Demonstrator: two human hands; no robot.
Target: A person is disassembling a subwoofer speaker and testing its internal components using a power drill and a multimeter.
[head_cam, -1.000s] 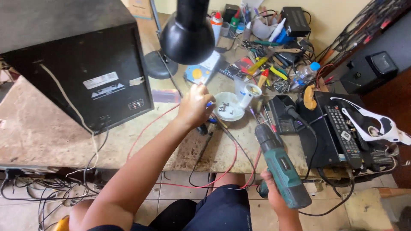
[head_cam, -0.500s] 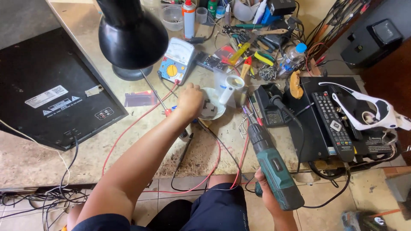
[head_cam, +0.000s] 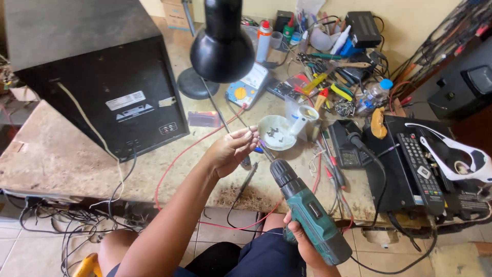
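My left hand (head_cam: 230, 151) is stretched out over the table (head_cam: 56, 159), forearm running up from the lower left, palm turned partly toward me. Its fingers (head_cam: 247, 137) are pinched together on something small and thin (too small for me to make out), just beside the chuck of the drill (head_cam: 307, 218). My right hand (head_cam: 307, 249) sits low, near my lap, its fingers clenched around the drill's grip; the drill tilts up and to the left, so its nose points at my left fingertips, near the table's front edge.

The drill has a teal plastic body with a dark, ribbed chuck. The table is worn stone, mottled and stained. A red wire (head_cam: 189, 149) loops across it and hangs over the edge.

Just beyond my left hand is a shallow white dish (head_cam: 274, 132) with small bits in it. To the left stands a big black speaker box (head_cam: 97, 77), and a black desk lamp (head_cam: 221, 48) hangs its rounded shade over the middle. A blue-and-yellow multimeter (head_cam: 247, 87) lies behind it. To the right a black remote control (head_cam: 420, 166) rests on a dark box, among scattered tools and cables.
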